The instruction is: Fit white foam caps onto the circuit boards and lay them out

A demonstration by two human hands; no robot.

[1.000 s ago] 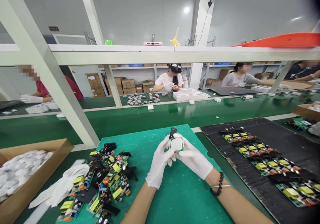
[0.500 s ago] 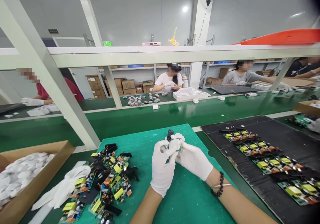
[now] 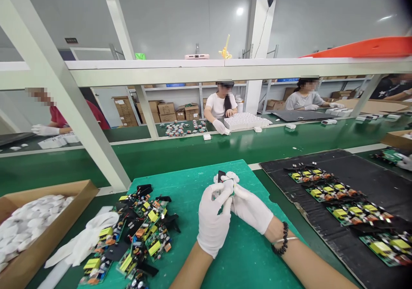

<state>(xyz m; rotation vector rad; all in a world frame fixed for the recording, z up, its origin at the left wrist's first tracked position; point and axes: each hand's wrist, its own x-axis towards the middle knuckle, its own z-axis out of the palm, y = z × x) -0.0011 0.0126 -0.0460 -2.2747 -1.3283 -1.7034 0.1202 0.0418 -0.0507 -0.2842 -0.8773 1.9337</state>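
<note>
In white gloves, my left hand and my right hand meet above the green mat, closed around one small assembly. A black flap of a circuit board sticks up between the fingers. My left fingers pinch a small white plastic piece against it; my right hand grips the board from the other side. Gloves hide most of both parts. Left of my hands lies a heap of circuit boards with yellow transformers and black flaps.
A cardboard box of white plastic pieces stands at left, beside a loose white glove. At right, rows of boards lie on a black sheet. Beyond runs a green conveyor carrying white adapters; co-workers sit across it.
My hands stay together, with the fingers shifting slightly around the parts. Across the conveyor, a co-worker's gloved hand has reached down to the belt's edge. White adapters on the belt have shifted right.
</note>
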